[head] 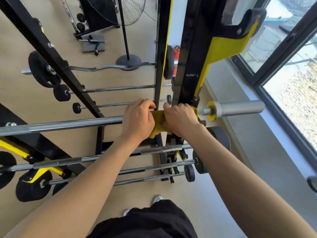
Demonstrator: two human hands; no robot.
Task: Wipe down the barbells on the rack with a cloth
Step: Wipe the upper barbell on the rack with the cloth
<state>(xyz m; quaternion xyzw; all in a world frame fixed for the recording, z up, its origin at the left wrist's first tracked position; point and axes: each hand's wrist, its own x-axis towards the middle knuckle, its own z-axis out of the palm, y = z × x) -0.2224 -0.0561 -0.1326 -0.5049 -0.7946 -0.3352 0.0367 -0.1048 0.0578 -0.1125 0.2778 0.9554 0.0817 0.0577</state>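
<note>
barbell point(68, 125), a long chrome one, lies across the black-and-yellow rack point(187, 69) from the left edge of the view to the right. there its thick sleeve point(240, 108), behind a yellow collar, sticks out past the upright toward the window point(291, 93). a yellow cloth point(158, 124) is wrapped over the shaft just left of that upright.

both hands are clamped on the cloth side by side. the left hand point(139, 120) curls over the bar and the cloth's left end. the right hand point(180, 120) curls over its right end, close against the upright. a strip of cloth shows between them, and both forearms reach in from the near edge.

below the hands, nearer in the view, the lower barbells point(103, 158) rest on the rack's lower pegs, chrome shafts with small black plates at the ends. on the far side an ez curl bar point(103, 67) with black plates hangs across the rack, with two short straight barbells point(120, 88) under it. a pedestal fan point(128, 14) stands far off on the pale wooden floor point(25, 103). a red fire extinguisher point(176, 55) shows between the uprights. at the near edge are the person's black shorts point(154, 220) and a pale shoe point(157, 198).
</note>
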